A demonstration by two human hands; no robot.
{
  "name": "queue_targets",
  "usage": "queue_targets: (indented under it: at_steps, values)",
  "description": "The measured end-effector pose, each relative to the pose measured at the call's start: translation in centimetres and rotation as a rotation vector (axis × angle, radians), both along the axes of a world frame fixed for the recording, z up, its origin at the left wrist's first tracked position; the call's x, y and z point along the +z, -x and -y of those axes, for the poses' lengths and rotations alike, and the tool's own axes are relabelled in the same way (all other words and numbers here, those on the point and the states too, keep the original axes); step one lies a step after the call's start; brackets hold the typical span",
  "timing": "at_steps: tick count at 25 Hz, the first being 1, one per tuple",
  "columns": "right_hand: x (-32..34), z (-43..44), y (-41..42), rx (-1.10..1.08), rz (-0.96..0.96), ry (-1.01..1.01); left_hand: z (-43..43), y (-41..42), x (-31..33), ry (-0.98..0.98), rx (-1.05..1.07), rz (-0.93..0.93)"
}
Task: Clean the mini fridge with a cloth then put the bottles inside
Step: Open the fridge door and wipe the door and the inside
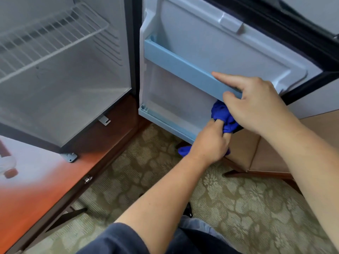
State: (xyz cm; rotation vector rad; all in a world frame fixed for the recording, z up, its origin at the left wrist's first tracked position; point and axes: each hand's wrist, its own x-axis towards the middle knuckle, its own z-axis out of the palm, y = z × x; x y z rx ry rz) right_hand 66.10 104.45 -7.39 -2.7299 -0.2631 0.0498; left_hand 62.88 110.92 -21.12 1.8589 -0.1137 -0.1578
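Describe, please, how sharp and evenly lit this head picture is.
Head view: the left hand, right hand, blue cloth and door rail are sharp; the wire shelf is blurred; glare whitens the wooden top, washing out a bottle; the wide lens skews the fridge door.

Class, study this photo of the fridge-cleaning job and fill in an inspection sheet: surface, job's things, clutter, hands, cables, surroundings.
Surface: glossy wooden top carrying the mini fridge.
Job's things: mini fridge open, its wire shelf bare; blue cloth low against the inner side of the door; one bottle on the wooden top at the left edge, blurred.
Clutter: nothing seen.
Hands: left hand grips the blue cloth; right hand pinches the door rail.
Cables: nothing seen.
Surroundings: patterned carpet; beige seat beside the door.
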Motion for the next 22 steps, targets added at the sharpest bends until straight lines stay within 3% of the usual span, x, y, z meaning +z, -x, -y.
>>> queue_targets:
  at_steps: [3, 8, 12, 15, 19, 22]
  values:
    - [0.1, -0.1, -0.3, -0.038, -0.017, -0.011, 0.3, -0.8, 0.1, -0.066, -0.006, -0.039]
    - [-0.6, 0.0, -0.6, -0.085, 0.014, -0.059, -2.3, -1.1, -1.9, -0.383, -0.128, -0.202]
    - [-1.0, 0.1, -0.1, -0.06, 0.044, -0.128, -6.9, -1.2, -2.2, -0.359, 0.176, -0.383]
    - [-1.2, 0.2, -0.2, -0.071, 0.066, -0.149, -11.4, -4.6, -2.0, -0.492, 0.327, -0.436]
    - [-1.8, 0.1, -0.3, -0.061, 0.093, -0.158, -13.2, -9.7, -2.9, -0.667, 0.135, -0.697]
    - [-2.0, 0.3, -0.3, -0.04, 0.125, -0.16, -12.8, -10.9, -3.1, -0.74, 0.094, -0.74]
